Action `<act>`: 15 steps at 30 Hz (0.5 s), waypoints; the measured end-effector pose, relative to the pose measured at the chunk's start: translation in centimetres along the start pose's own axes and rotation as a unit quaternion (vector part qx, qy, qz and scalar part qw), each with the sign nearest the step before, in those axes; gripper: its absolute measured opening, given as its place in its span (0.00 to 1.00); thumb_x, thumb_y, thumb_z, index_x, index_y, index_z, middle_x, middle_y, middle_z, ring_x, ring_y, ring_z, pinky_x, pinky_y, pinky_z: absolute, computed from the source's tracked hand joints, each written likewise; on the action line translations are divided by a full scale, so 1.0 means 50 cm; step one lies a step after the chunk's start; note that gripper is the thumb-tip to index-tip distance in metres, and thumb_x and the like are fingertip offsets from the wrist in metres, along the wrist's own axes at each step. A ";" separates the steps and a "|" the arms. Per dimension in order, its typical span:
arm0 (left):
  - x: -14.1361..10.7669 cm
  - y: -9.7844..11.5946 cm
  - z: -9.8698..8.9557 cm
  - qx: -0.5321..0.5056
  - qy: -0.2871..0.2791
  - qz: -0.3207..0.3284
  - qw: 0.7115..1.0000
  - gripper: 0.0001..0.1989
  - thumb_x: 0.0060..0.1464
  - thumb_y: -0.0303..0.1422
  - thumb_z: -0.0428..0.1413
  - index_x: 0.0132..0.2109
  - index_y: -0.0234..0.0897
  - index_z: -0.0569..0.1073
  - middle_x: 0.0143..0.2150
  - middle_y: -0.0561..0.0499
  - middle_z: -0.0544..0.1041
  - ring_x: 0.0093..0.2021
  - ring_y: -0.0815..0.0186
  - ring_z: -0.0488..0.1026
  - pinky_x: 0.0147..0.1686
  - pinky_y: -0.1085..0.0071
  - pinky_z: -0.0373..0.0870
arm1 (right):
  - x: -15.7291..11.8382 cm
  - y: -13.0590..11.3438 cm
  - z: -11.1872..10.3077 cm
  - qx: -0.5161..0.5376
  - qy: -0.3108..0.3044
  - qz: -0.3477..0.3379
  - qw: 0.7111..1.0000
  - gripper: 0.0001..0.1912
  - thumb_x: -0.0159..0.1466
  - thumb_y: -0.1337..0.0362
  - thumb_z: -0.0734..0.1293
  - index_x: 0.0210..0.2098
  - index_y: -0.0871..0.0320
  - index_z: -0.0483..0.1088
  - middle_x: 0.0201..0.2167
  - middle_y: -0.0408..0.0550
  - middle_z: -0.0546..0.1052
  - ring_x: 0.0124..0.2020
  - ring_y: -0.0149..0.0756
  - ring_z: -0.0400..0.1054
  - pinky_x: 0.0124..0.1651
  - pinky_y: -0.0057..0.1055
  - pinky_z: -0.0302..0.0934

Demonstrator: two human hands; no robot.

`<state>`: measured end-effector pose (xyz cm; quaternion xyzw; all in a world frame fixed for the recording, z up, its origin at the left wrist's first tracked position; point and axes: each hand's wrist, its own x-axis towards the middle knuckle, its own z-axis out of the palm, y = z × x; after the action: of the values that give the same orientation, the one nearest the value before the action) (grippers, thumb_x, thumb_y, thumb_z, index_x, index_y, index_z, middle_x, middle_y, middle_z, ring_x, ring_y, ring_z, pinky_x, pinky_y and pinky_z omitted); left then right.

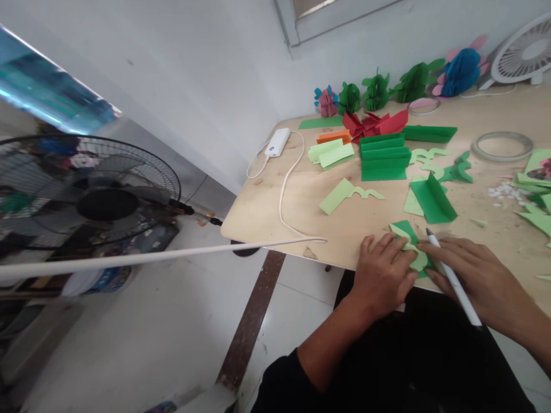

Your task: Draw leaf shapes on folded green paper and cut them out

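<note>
My left hand (384, 276) presses its fingers together on a light green paper cutout (419, 261) with a wavy edge. That cutout lies over a dark green piece of paper (405, 229) at the table's front edge. In my right hand (484, 272) is a white pen (457, 287), slanting across the fingers with its dark tip up and to the left. The right fingertips touch the papers from the other side. Just beyond the hands stands a folded dark green paper (433, 199), beside another light green strip with a wavy cutout (344, 196).
Folded green papers (384, 156), red paper pieces (374, 125) and a tape roll (503, 146) lie farther back. Several paper figures (376, 92) and a small white fan (523, 51) line the wall. A white cable (284, 195) crosses the table's left side; a large black fan (107, 203) stands left.
</note>
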<state>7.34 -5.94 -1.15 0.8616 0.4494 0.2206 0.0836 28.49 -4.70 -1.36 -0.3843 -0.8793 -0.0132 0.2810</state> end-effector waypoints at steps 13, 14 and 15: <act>0.008 -0.015 -0.014 -0.027 -0.032 0.016 0.999 0.16 0.64 0.40 0.51 0.53 0.39 0.74 0.61 0.46 0.73 0.68 0.51 0.59 0.65 0.49 0.54 | -0.001 0.004 0.002 -0.023 0.003 -0.019 1.000 0.23 0.65 0.61 0.64 0.59 0.56 0.66 0.49 0.55 0.79 0.50 0.47 0.72 0.49 0.40 0.63; 0.008 -0.016 -0.015 -0.027 -0.034 0.017 0.999 0.16 0.64 0.40 0.51 0.53 0.39 0.74 0.61 0.46 0.73 0.68 0.51 0.59 0.65 0.49 0.54 | -0.001 0.003 0.002 -0.023 0.004 -0.019 1.000 0.22 0.65 0.61 0.64 0.58 0.56 0.66 0.49 0.55 0.79 0.49 0.47 0.72 0.49 0.40 0.63; 0.008 -0.017 -0.015 -0.027 -0.035 0.019 0.999 0.16 0.64 0.39 0.51 0.53 0.39 0.74 0.61 0.46 0.73 0.68 0.52 0.59 0.65 0.49 0.54 | -0.001 0.003 0.003 -0.023 0.006 -0.018 1.000 0.22 0.65 0.61 0.65 0.58 0.56 0.67 0.48 0.55 0.79 0.49 0.47 0.72 0.49 0.40 0.63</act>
<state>6.59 -5.16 -0.62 0.8747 0.4235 0.2038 0.1188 28.58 -4.60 -1.54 -0.3745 -0.8838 -0.0405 0.2774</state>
